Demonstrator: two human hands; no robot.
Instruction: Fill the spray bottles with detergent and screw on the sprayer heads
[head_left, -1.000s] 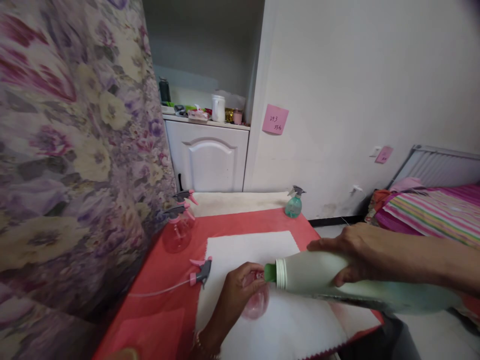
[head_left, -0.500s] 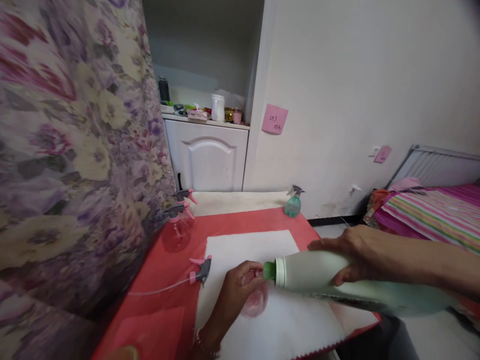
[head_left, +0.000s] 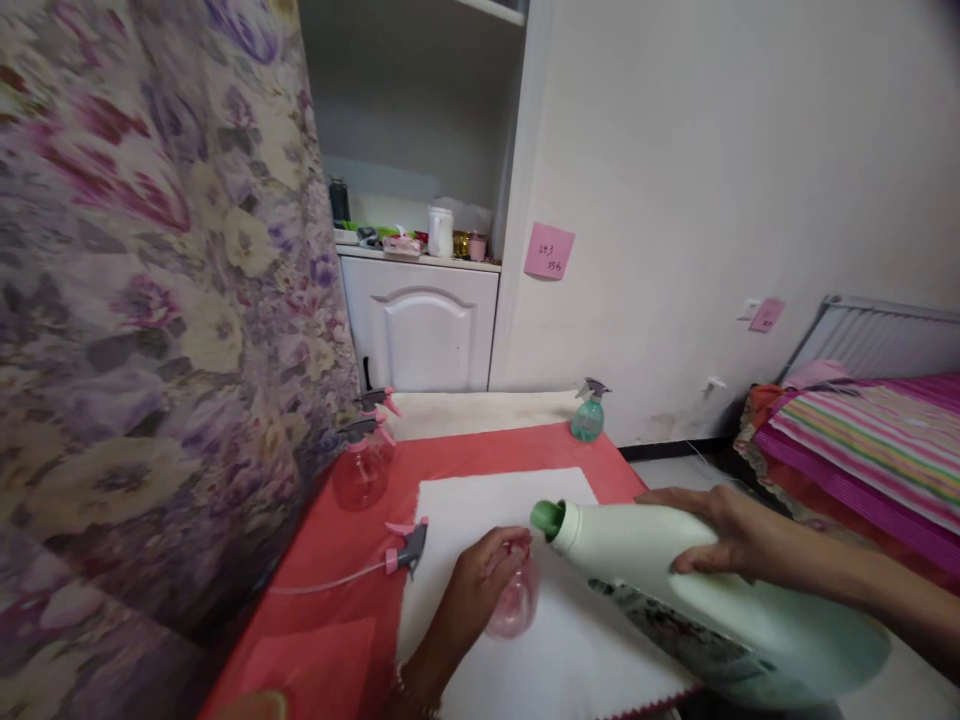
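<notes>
The left hand (head_left: 480, 590) curls around a pink bottle (head_left: 514, 608) by its neck on the desk (head_left: 457, 450); the right hand (head_left: 724, 530) grips a tilted green jug (head_left: 637, 535) (spout (head_left: 546, 518) apart from the neck). Pouring appears underway; more calls for careful alignment.

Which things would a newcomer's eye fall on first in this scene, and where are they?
Probably first the big pale green jug, tilted at the lower right in the right hand. Its green spout points toward the small pink bottle, which the left hand holds near the top over the white cloth. The floral curtain filling the left side also stands out.
</notes>
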